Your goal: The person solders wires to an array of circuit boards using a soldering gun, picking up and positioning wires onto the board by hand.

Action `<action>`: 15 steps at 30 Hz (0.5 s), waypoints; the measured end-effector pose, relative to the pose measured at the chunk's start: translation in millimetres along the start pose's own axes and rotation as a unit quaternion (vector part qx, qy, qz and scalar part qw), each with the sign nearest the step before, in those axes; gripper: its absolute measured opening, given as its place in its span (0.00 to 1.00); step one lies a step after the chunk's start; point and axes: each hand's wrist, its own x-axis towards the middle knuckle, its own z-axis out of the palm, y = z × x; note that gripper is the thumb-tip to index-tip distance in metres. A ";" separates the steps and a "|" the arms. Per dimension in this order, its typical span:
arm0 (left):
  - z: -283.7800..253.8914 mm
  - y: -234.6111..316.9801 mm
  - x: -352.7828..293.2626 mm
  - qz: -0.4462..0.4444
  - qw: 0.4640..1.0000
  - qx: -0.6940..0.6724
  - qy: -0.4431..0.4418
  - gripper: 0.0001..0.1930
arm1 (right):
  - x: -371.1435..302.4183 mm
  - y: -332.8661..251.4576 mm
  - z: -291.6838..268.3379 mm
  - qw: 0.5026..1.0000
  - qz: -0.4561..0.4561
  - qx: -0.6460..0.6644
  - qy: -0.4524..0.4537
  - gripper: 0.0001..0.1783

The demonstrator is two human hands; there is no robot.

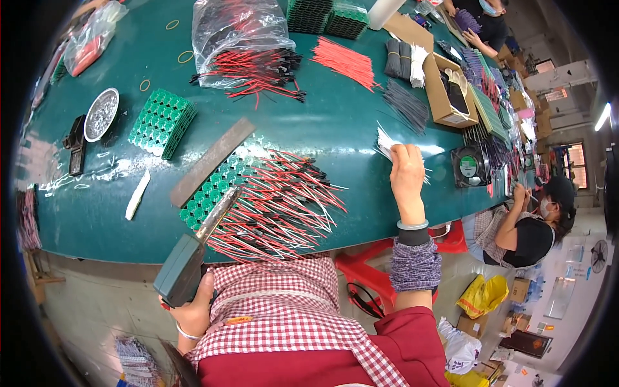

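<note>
My left hand [192,311] grips the handle of a dark grey heat gun [181,267]. The gun's metal nozzle points up and right, over the edge of a green circuit board panel [225,177]. Across that panel lie many red, white and black wires [284,206]. A flat grey metal bar [213,161] rests along the panel's far left side. To the right, my right hand [407,173] reaches to a small pile of thin white tubes [385,140] on the table, fingers pinched together. What is between those fingertips is too small to make out.
Green board stacks [162,122], a metal bowl [102,115] and a white stick [138,193] lie left. Farther off are bagged wires [251,68], red tubes [345,61] and black tubes [406,106]. A cardboard box [449,113] and a fan [470,166] stand right; co-workers sit beyond.
</note>
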 end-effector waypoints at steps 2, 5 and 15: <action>2.5 8.3 2.7 0.009 1.000 -0.008 -0.007 0.16 | 3.9 -0.5 -4.5 1.000 -0.015 0.008 0.001 0.05; -1.8 -1.3 3.5 0.022 1.000 -0.005 -0.014 0.16 | 10.7 -5.1 -10.8 0.999 -0.038 0.003 0.004 0.08; -4.9 24.1 28.9 0.034 0.999 -0.008 -0.019 0.17 | 65.8 -49.7 -41.3 0.976 -0.155 -0.064 -0.142 0.05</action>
